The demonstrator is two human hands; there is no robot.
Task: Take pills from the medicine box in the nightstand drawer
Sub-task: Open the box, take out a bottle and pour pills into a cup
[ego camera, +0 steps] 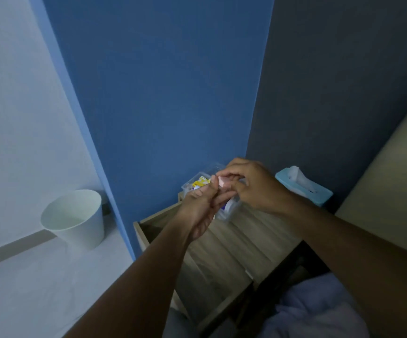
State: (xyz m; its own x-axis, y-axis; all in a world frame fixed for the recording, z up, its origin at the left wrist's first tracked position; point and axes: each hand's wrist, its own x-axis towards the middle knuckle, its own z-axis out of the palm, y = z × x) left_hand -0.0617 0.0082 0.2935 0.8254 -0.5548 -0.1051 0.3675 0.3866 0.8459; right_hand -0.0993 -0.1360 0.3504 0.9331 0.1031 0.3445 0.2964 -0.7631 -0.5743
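Above the wooden nightstand top (224, 242), both hands meet over a clear plastic medicine box (198, 182) that sits at the back edge against the blue wall. The left hand (201, 211) is turned palm-up with its fingers loosely curled, and the right hand (251, 185) pinches a small pale pink packet (222, 181) between thumb and fingertips, the two hands touching around it. Whether it is a blister strip or a sachet is too small to tell. It looks light, thin and somewhat stiff, likely slippery, so a grip on its edges should serve best. Inside the box a yellow-and-white carton (200, 182) shows, and a white-and-blue item (228, 207) lies partly hidden beneath the hands. A light blue tissue box (304, 189) stands well to the right; a white bin (75, 218) sits on the floor to the left.
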